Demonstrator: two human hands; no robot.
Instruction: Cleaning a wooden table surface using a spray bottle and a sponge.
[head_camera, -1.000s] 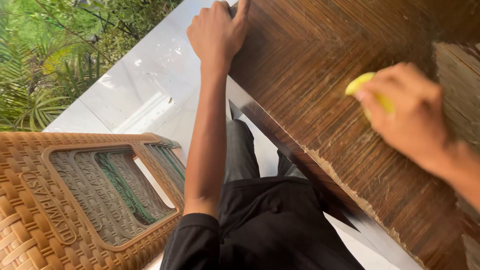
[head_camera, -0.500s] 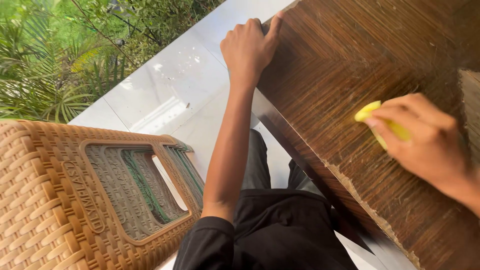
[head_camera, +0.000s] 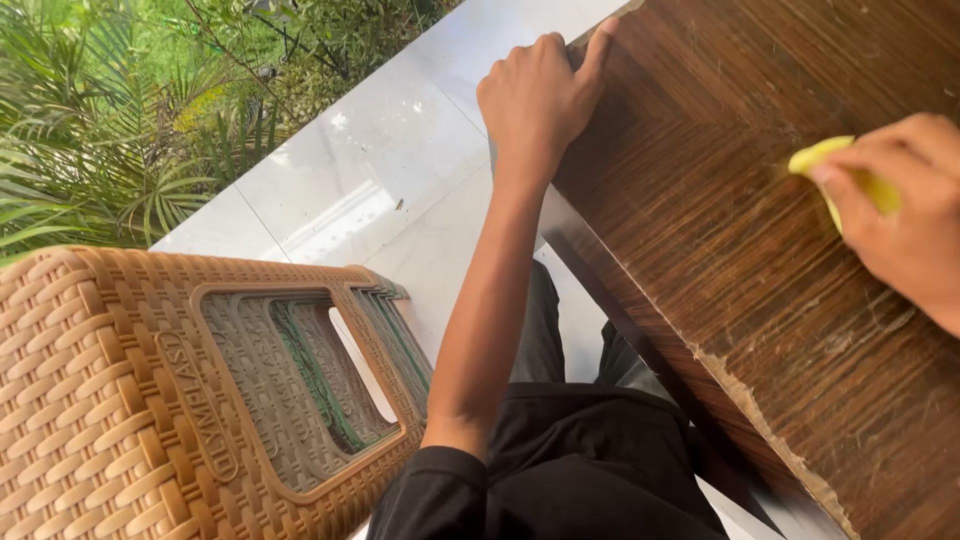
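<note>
A dark brown wooden tabletop (head_camera: 730, 230) with a chipped, worn front edge fills the right of the view. My left hand (head_camera: 535, 95) grips the table's far left edge, fingers curled over it and the forefinger lying along the top. My right hand (head_camera: 905, 230) presses a yellow sponge-like pad (head_camera: 835, 165) flat against the wood near the right border. Only part of the pad shows under my fingers.
A brown woven-pattern plastic chair (head_camera: 170, 400) stands at lower left, close to my left arm. My legs in dark trousers (head_camera: 590, 450) are under the table edge. A pale tiled floor (head_camera: 380, 180) runs behind, with green plants (head_camera: 120, 110) beyond it.
The view has shifted, so the table and both hands sit further right and lower in frame. My right hand with the yellow pad has slid along the tabletop; my left hand keeps its grip on the edge.
</note>
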